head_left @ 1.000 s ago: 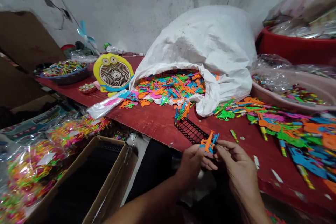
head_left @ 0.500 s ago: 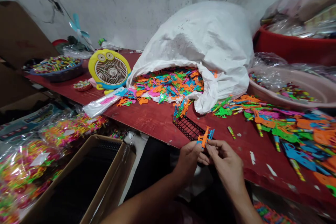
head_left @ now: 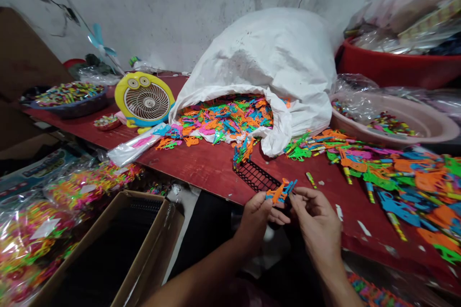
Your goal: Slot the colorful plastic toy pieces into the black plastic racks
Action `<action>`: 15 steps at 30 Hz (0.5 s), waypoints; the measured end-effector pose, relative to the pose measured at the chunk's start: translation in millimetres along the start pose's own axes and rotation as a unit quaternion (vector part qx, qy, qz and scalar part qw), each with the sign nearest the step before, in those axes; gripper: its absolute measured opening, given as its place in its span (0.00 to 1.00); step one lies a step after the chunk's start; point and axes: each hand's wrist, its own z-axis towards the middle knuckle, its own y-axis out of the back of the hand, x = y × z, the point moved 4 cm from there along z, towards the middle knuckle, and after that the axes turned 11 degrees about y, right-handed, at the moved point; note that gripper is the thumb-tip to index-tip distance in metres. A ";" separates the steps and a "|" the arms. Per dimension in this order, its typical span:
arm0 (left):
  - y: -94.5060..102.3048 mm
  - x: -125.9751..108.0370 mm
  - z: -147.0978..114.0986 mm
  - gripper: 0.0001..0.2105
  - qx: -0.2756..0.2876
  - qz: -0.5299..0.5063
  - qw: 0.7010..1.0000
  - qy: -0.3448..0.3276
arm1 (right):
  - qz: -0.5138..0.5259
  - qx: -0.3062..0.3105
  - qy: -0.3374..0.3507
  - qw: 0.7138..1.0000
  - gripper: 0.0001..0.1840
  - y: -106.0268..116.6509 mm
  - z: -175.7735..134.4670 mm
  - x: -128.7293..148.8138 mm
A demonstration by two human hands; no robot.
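Pinching a cluster of orange and blue toy pieces [head_left: 279, 193] between thumb and fingers, the left hand [head_left: 255, 213] is in front of the white sack [head_left: 266, 53], on the near side. The right hand [head_left: 317, 211] is curled at the cluster's right end, thumb close to forefinger; whether it grips a piece I cannot tell. Between the sack and the hands, a black grid [head_left: 255, 176] lies on the red surface [head_left: 194, 165], more toy pieces on its far end. The sack's open mouth, facing the hands, shows many colourful pieces. Right of the sack are a loose heap [head_left: 399, 177] and a pink basin [head_left: 435, 127]; left of it stands a yellow fan [head_left: 148, 100].
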 end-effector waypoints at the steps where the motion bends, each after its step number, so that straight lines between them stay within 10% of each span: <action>1: -0.3 0.3 -0.2 0.22 0.001 0.000 1.000 0.001 | -0.001 -0.007 0.004 1.000 0.21 1.6 0.5 -0.1; 15: 8.6 -8.7 -8.9 0.21 -0.078 0.078 0.994 0.014 | -0.022 0.062 -0.002 0.998 0.23 10.1 1.1 -17.4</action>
